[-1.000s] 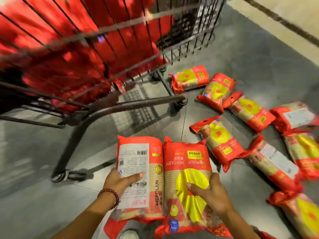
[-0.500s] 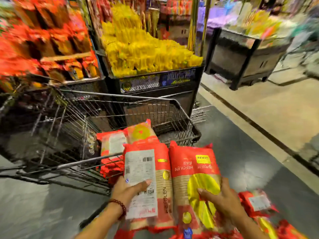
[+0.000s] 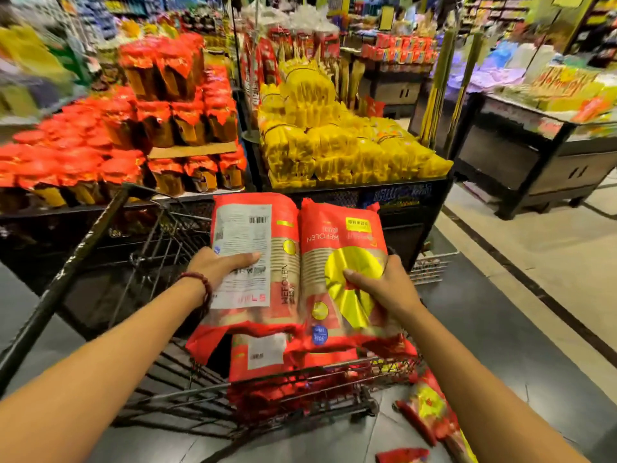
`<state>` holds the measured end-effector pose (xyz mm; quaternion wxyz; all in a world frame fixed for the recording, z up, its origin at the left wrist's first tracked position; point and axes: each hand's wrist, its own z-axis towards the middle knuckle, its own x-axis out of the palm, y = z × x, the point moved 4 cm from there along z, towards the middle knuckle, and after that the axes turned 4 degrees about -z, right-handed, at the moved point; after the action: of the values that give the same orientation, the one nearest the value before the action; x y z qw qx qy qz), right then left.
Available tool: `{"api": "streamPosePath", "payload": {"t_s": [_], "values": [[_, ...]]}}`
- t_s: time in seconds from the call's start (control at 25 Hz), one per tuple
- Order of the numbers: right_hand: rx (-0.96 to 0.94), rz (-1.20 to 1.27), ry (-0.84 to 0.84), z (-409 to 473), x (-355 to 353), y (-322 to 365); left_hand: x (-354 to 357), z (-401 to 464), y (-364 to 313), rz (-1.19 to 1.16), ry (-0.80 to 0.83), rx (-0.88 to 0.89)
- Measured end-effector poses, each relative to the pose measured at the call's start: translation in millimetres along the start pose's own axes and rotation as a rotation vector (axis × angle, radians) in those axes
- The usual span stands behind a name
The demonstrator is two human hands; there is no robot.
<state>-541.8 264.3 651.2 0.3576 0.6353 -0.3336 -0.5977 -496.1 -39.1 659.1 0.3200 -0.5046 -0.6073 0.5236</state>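
Got both hands full here. Clamping the label-side pack point(image 3: 247, 289) with the left hand point(image 3: 217, 265), thumb laid flat across the white label, fingers curled underneath out of sight. Same grip with the right hand point(image 3: 384, 289) on the yellow-disc pack point(image 3: 337, 235), thumb pressed onto the foil circle.

Holding the two packs edge to edge, touching, long axes pointing away from the body, near ends tipped down a bit. Hovering right above the wire cart point(image 3: 187, 389), directly over the stack of matching packs point(image 3: 263, 355) already lying in it.

So, judging by that, just a straight drop needed: down and slightly toward the body, no turning, same lie as the stacked ones by the look of it. Pretty much level on reach, neither hand clearly closer to the stack. Worth watching the cart's near rim, sitting just below the packs' tails.

Further out: more red packs point(image 3: 430, 412) on the floor by the right forearm, plus a red display point(image 3: 110, 155) and a yellow display bin point(image 3: 337, 152) behind the cart.
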Motion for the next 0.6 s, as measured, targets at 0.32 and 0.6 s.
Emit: {"api": "streamPosePath", "payload": {"t_s": [0.32,0.6], "values": [[0.192,-0.136,0.204,86,79,-65,-27,85,115,0.072,-0.158,-0.319],[0.307,-0.226,0.341,85,134,-131,8,92,212,0.180,-0.153,-0.569]]}}
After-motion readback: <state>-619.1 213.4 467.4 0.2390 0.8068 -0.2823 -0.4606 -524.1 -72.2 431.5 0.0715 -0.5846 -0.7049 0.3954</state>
